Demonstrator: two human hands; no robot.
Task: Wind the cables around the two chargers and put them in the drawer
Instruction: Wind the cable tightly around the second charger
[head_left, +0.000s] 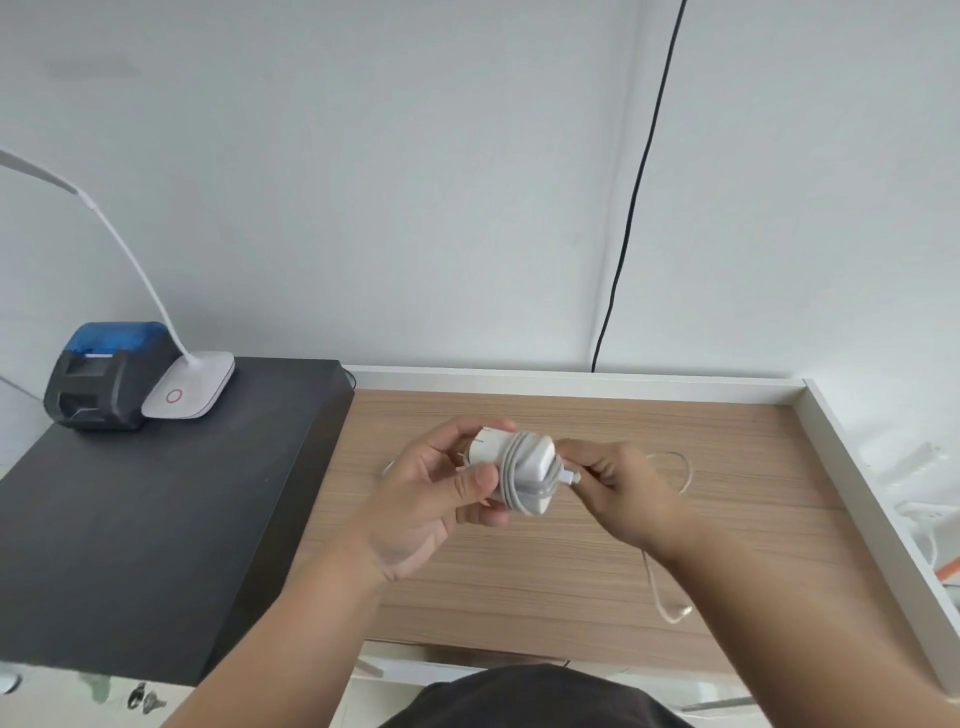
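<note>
A: Okay, near first. Left hand (436, 499) grips the charger (511, 475), thumb over the front, fingers curled behind. It's held in the air above the wood surface (519, 582), which I take for the open drawer bottom, white rim (571, 382) round it.

B: Right hand (618, 491)?

A: Just right of the charger, touching it. Fingers pinched together on the cable end (571, 477), at the plug. Both grips clamped, nothing apart.

B: Axis?

A: Charger's long axis runs left-right between the hands, coils wrapped across it, plug end toward the right hand. So the right hand is the nearer one for the tuck; the left just steadies.

B: Wound fully?

A: Looks nearly done, only the short end still out. My call: next is tucking that end, then setting it down.

B: Second one?

A: A loose cable (670, 597) lies on the wood behind and right of the right hand, looped, unwound. Its charger I can't see, probably hidden by the hands.

B: Farther back?

A: Black bench (130, 519) on the left, with a printer (104, 374) and lamp (189, 389) at the back. A black wire (639, 182) runs down the wall.
</note>
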